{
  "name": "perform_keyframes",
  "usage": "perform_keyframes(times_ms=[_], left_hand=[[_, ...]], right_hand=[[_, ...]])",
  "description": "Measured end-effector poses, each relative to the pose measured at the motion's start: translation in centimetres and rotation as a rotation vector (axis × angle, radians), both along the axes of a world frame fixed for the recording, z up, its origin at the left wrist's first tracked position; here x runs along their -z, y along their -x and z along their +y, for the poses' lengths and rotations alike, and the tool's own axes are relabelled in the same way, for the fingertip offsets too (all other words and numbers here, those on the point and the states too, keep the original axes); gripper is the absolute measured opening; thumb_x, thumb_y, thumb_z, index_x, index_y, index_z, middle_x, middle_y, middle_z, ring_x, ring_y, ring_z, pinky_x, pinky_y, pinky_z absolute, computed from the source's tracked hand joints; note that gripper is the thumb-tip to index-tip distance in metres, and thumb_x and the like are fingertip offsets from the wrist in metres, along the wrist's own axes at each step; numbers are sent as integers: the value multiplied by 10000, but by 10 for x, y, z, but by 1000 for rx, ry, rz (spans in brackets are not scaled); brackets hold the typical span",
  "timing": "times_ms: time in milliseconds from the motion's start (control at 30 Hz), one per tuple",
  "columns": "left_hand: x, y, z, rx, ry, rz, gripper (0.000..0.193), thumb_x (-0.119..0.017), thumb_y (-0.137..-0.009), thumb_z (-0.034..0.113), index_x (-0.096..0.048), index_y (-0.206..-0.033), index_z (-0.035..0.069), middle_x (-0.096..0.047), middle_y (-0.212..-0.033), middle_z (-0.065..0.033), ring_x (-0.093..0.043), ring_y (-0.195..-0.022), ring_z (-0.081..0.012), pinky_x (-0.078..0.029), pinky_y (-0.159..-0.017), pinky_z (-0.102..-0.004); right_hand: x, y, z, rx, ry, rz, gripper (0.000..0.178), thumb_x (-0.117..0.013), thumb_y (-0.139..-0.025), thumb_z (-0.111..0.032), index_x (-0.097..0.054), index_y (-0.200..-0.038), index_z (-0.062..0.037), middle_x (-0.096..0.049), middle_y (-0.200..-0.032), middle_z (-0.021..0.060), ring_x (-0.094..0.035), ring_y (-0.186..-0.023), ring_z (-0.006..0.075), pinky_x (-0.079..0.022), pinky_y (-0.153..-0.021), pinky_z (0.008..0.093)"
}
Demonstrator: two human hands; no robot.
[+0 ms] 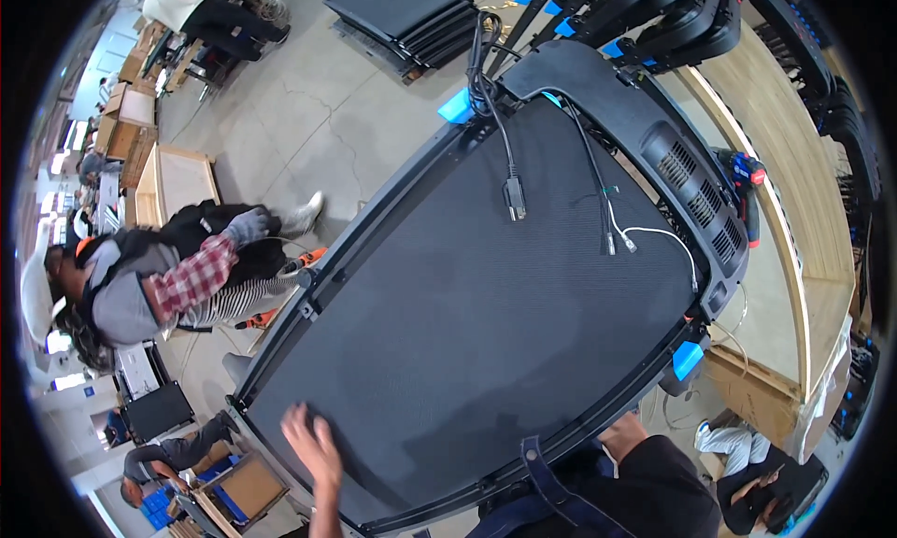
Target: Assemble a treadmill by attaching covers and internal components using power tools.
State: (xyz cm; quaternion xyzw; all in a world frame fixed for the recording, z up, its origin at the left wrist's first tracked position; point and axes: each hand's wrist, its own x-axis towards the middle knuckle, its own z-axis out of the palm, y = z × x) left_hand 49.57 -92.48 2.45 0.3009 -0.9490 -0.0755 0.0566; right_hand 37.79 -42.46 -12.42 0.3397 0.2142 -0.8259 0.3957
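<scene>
One hand shows: the left hand (313, 449), its grip spread flat, fingers resting on the black treadmill belt (476, 323) near the near end. Black cables (512, 194) lie well beyond it; the right hand's grip is hidden, so I cannot tell

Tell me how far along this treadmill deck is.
Looks done: the black belt lies flat in its frame, and the motor cover sits at the far end. In hand: the left hand rests flat on the belt's near corner; the right hand is out of view. Seemingly left: the power cable and thin wires lie loose on the belt, unconnected.
</scene>
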Motion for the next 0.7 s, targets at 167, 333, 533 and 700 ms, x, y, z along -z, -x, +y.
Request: perform_keyframes(times_ms=[167, 333, 533, 700], left_hand=[[3, -127, 116, -254, -32, 13, 474, -602, -979, 260, -548, -1376, 8, -486, -1463, -236, -469, -1308, -428, -351, -1113, -512], [11, -159, 167, -378, 19, 75, 473, -603, -1000, 306, -576, -1360, 1, -527, -1428, -236, -505, -1270, -422, -378, -1097, -506], [25, -181, 175, -484, 47, 171, 415, -591, -951, 215, -589, -1300, -10, -524, -1423, -233, -483, -1301, -402, -354, -1096, -493], [19, -182, 176, -475, 25, 316, 315, -611, -942, 174, -647, -1216, 25, -586, -1376, -177, -521, -1277, -369, -373, -1091, -469]], right_hand=[[37, 11, 8, -173, -114, 233, 322, -626, -963, -305, -694, -1190, -86, -707, -1185, 102, -658, -1101, 290, -522, -959, 453], [47, 64, -42, -338, -262, 471, 305, -637, -957, -289, -702, -1175, -85, -715, -1167, 105, -667, -1086, 284, -529, -944, 445], [73, 49, -57, -589, -407, 751, 285, -650, -950, -269, -711, -1157, -84, -723, -1146, 109, -677, -1068, 277, -536, -925, 436], [99, 28, -23, -815, -588, 972, 268, -661, -943, -253, -719, -1142, -83, -731, -1128, 113, -686, -1053, 271, -543, -910, 428]])
